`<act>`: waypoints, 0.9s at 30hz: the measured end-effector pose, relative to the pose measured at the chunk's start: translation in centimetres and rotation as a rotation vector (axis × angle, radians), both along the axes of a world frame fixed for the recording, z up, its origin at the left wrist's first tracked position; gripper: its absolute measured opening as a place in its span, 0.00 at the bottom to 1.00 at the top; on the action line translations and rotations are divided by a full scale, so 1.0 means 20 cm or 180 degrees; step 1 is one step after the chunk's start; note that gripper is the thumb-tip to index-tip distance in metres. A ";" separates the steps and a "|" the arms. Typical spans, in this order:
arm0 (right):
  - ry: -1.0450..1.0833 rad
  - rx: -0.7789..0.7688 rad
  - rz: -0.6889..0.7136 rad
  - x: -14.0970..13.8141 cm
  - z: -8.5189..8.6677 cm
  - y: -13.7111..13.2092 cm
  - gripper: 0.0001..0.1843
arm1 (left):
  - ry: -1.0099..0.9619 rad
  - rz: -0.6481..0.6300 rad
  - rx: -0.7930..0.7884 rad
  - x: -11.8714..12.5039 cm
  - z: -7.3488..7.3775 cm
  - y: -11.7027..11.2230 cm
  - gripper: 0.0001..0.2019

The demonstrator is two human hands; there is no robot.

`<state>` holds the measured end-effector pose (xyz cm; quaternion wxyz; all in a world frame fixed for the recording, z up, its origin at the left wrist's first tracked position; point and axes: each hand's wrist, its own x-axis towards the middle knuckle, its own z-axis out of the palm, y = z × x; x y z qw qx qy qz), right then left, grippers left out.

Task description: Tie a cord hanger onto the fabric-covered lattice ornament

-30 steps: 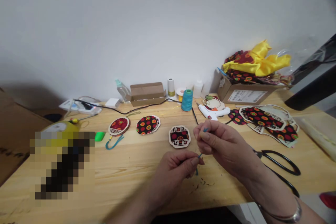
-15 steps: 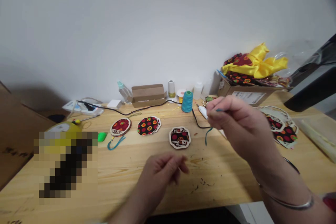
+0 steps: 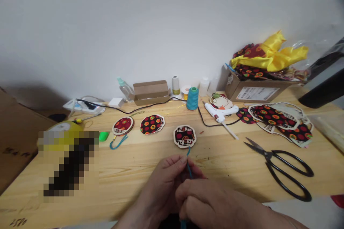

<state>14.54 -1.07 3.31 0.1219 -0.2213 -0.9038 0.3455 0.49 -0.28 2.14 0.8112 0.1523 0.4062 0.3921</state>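
Note:
A short blue cord point(image 3: 189, 167) runs through both hands near the front of the table. My left hand point(image 3: 169, 175) pinches it between thumb and fingers, with one end sticking up past the fingertips. Just right of it and lower, my right hand point(image 3: 204, 200) is closed around the lower stretch of the cord, and blue shows again beneath the fist. Beyond the fingertips lies an octagonal wooden lattice piece point(image 3: 185, 136) backed with dark patterned fabric; the cord's tip reaches its near edge in the view, though whether they touch I cannot tell.
Black-handled scissors point(image 3: 267, 155) lie open on the right. Behind them are a white glue gun point(image 3: 220, 113) and stacked fabric pieces point(image 3: 279, 118). A teal thread cone point(image 3: 192, 99) stands at the back, near a cardboard box point(image 3: 255, 89). A round tasselled piece point(image 3: 123, 126) lies left.
My right hand has come down and left from its raised position, bringing the blue cord to my left hand. Both hands now grip it. The scissors and glue gun have come into view.

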 end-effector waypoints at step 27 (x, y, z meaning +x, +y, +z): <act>-0.0594 -0.0662 0.0717 -0.11 -0.13 -0.01 0.06 | 0.0032 0.0421 -0.0020 0.00 -0.05 0.01 0.08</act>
